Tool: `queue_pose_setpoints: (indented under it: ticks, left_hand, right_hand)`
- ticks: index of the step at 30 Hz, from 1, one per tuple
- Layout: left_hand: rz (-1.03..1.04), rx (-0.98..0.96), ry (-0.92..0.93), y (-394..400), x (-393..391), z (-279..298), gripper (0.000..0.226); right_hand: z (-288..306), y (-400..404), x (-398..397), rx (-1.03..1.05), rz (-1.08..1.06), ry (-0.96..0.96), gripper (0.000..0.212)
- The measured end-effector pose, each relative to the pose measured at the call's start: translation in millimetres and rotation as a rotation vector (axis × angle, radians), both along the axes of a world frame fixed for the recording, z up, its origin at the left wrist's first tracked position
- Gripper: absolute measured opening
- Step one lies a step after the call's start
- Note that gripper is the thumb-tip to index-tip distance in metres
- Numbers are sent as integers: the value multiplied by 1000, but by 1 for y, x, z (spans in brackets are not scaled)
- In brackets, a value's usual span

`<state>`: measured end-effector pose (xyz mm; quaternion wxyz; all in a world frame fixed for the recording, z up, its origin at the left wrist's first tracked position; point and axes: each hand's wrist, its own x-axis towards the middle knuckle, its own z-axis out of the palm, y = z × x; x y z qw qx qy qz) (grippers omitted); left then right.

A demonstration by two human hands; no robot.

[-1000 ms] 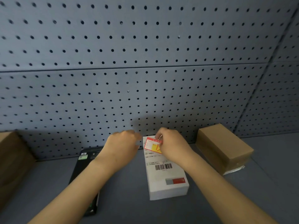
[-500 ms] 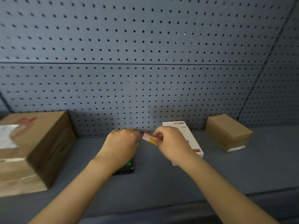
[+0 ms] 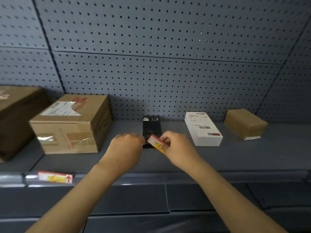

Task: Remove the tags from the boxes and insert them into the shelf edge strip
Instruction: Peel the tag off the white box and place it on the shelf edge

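Tag (image 3: pixel 155 143), red and yellow, sits mid-frame, pinched in your right hand (image 3: pixel 179 149) above the black box (image 3: pixel 151 127). Left hand (image 3: pixel 126 148) curled beside it; grip unclear. Second tag (image 3: pixel 55 177) in edge strip (image 3: pixel 13 179), lower left.

A single head-worn wide-angle view looks forward and down from above and behind the right hand's grip (image 3: pixel 165 142). It faces the pegboard wall (image 3: pixel 168 68) beyond the grip, close over the shelf (image 3: pixel 252 155). The shelf edge strip (image 3: pixel 117 179) runs nearer the camera, below the grip.
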<state>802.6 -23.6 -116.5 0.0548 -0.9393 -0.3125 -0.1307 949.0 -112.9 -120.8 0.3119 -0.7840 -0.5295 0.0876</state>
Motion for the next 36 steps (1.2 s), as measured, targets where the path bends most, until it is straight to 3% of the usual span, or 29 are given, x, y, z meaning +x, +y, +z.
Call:
queue_pose_setpoints:
  ticks: [16,36]
  left_hand:
    - [26,-134,1,-47,-17,-50,28]
    - [-42,-108,35,-48,-12,-66,28]
  right_hand:
    - [-32,-35,-22,45,50,123,6]
    - [-48,-32,-32,128,38,85,8]
